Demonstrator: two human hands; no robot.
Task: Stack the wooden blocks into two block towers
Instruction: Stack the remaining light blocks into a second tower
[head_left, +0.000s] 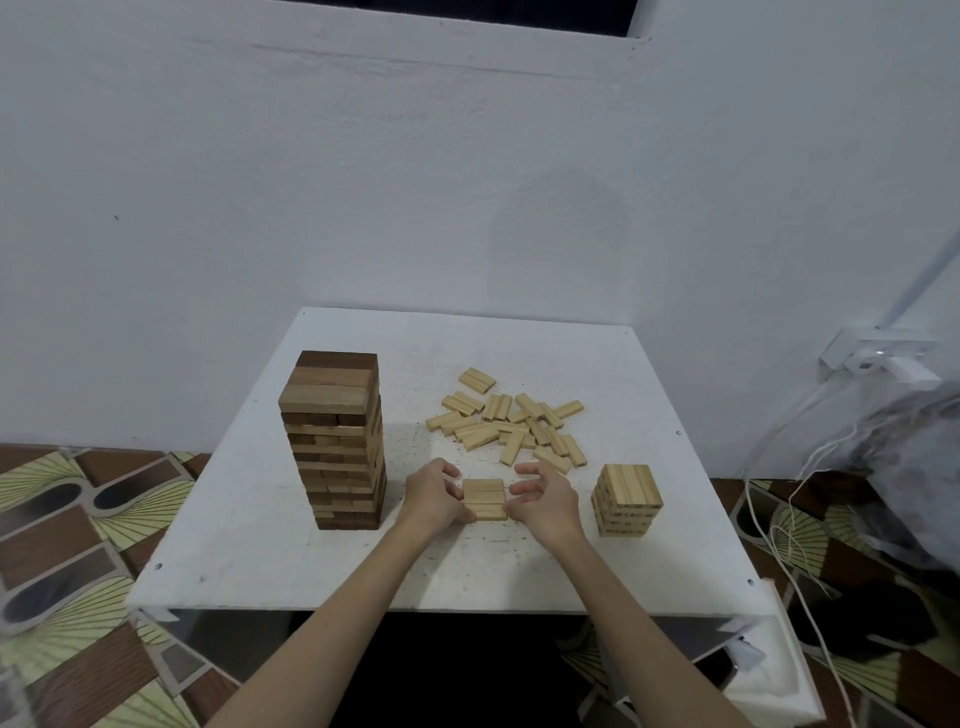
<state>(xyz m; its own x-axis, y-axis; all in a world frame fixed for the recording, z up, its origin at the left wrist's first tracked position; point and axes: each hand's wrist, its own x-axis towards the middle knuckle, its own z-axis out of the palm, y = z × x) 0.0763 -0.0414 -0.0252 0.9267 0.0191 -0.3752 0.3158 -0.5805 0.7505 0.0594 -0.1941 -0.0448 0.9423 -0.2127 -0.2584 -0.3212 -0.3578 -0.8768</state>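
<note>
A row of three pale wooden blocks (484, 499) lies flat on the white table (260, 545) near its middle front. My left hand (434, 496) grips the row's left end with curled fingers. My right hand (543, 499) holds the row's right end, fingers and thumb bent round it. A tall tower of darker brown blocks (337, 441) stands to the left. A short tower of pale blocks (627, 500) stands to the right. Several loose pale blocks (511, 423) lie scattered behind my hands.
A white wall rises right behind the table. White cables (769, 519) and a wall socket (872, 356) are at the right, beside a dark bag (904, 467). Patterned floor tiles (78, 519) show on both sides of the table.
</note>
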